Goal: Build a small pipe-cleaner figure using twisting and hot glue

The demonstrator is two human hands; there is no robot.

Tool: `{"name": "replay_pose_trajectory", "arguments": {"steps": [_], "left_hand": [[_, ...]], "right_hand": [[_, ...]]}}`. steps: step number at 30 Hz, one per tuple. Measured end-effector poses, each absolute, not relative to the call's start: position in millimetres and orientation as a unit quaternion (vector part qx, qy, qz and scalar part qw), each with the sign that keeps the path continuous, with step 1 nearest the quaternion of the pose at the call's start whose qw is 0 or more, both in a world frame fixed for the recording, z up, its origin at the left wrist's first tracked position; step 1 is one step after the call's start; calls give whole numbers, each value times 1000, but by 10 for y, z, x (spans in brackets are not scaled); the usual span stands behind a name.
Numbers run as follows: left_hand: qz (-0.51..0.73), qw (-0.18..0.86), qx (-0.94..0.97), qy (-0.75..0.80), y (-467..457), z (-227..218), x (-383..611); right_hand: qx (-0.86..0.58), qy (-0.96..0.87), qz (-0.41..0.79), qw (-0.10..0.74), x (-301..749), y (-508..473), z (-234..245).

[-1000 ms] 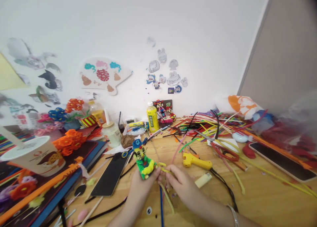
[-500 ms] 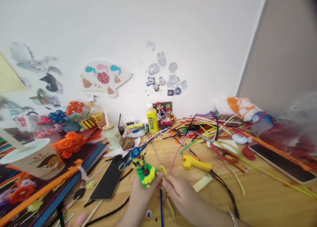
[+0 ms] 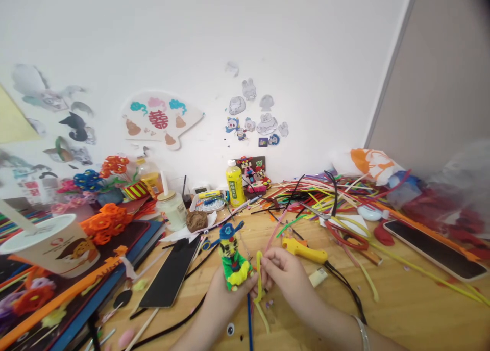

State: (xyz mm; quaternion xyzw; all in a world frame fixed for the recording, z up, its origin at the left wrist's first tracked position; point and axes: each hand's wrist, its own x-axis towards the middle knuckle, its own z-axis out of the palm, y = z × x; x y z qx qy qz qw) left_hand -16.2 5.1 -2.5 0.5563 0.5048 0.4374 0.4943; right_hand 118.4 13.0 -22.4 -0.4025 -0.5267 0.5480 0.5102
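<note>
A small pipe-cleaner doll [image 3: 232, 261] with a blue hat, yellow face and green body sits upright in my left hand [image 3: 234, 298], whose fingers are closed round its base. My right hand [image 3: 285, 274] pinches a yellow pipe cleaner [image 3: 259, 277] just right of the doll. That yellow strip is bent over at its top, and its lower end hangs toward the table. Whether the left fingertips also touch the strip I cannot tell. Below the hands lie a blue pipe cleaner [image 3: 250, 323] and a googly eye [image 3: 230, 329].
A yellow glue gun [image 3: 304, 250] with a black cord lies right of my hands. Scissors [image 3: 344, 231] and heaped pipe cleaners [image 3: 306, 193] are behind it. A phone [image 3: 432, 249] rests far right. At left stand a drink cup [image 3: 53, 246] and a black flat piece [image 3: 170, 274].
My left hand has turned the doll more upright and shifted it right. My right hand has moved up and right, drawing the yellow pipe cleaner away from the doll.
</note>
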Motion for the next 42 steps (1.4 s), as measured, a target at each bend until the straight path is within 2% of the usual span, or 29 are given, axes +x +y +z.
{"name": "replay_pose_trajectory", "arguments": {"steps": [7, 11, 14, 19, 23, 26, 30, 32, 37, 42], "left_hand": [[445, 485, 557, 507, 32, -157, -124], [458, 464, 570, 500, 15, -116, -154], [508, 376, 542, 553, 27, -53, -232], [534, 318, 496, 607, 44, 18, -295], [528, 331, 490, 610, 37, 36, -273], [525, 350, 487, 605, 32, 25, -259], [504, 385, 498, 591, 44, -37, -256], [503, 388, 504, 586, 49, -64, -255], [519, 347, 531, 573, 29, -46, -257], [534, 286, 575, 550, 25, -21, -268]], "right_hand": [[-448, -496, 495, 554, 1187, 124, -246], [-460, -531, 496, 511, 1222, 134, -203], [-474, -656, 413, 418, 1312, 136, -128], [-441, -857, 198, 178, 1444, 141, -127], [-469, -864, 150, 102, 1427, 173, -174], [-528, -814, 189, 151, 1417, 184, -136], [-514, -743, 257, 343, 1446, 160, -75], [-486, -719, 294, 401, 1445, 149, -82], [-470, -663, 376, 446, 1363, 130, -178], [-464, -632, 443, 435, 1289, 96, -248]]}}
